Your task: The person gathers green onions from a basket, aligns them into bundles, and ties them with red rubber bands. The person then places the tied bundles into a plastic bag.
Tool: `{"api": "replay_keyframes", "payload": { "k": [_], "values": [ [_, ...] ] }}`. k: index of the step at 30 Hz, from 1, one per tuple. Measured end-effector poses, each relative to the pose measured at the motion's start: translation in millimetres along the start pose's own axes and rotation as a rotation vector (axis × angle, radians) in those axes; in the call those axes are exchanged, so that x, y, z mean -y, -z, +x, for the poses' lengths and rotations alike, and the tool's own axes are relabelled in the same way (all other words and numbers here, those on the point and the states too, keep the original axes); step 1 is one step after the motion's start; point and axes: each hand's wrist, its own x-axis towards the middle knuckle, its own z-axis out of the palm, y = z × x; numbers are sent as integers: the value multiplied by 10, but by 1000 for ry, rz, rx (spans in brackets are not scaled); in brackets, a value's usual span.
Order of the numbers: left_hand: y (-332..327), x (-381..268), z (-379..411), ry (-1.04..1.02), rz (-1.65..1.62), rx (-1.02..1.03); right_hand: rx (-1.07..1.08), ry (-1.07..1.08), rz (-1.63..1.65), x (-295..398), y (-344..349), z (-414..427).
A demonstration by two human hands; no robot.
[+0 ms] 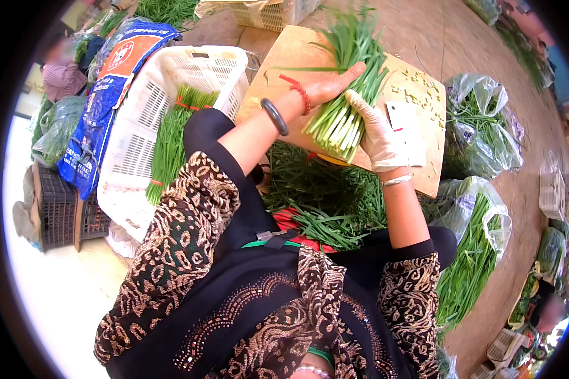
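Observation:
A thick bunch of garlic chives is between my two hands above a wooden board. Its pale, cut stem ends point toward me, and the green leaves fan out away from me. My left hand, bare, presses its palm and thumb along the bunch's left side. My right hand, in a thin white glove, grips the right side near the stem ends. Fingers behind the bunch are hidden. Red bands hang on my left wrist. A pale rectangular plate with a small hole lies on the board by my right hand.
Left of me, a white plastic crate contains chives tied with red bands. Loose greens lie at my lap. Plastic bags of greens stand to the right. Chopped stem bits dot the board. A person sits far left.

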Motion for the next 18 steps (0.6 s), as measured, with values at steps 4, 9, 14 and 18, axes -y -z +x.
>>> {"api": "replay_keyframes", "payload": {
  "k": [4, 9, 14, 18],
  "values": [
    [-329, -169, -116, -55, -576, -169, -8, 23, 188, -127, -18, -16],
    [-314, -203, 19, -41, -284, -153, -40, 38, 316, -108, -17, -5],
    [-70, -658, 88, -123, -158, 134, -172, 176, 272, 252, -125, 2],
    [214, -634, 117, -198, -147, -146, 20, 124, 359, 475, 15, 60]
  ]
}}
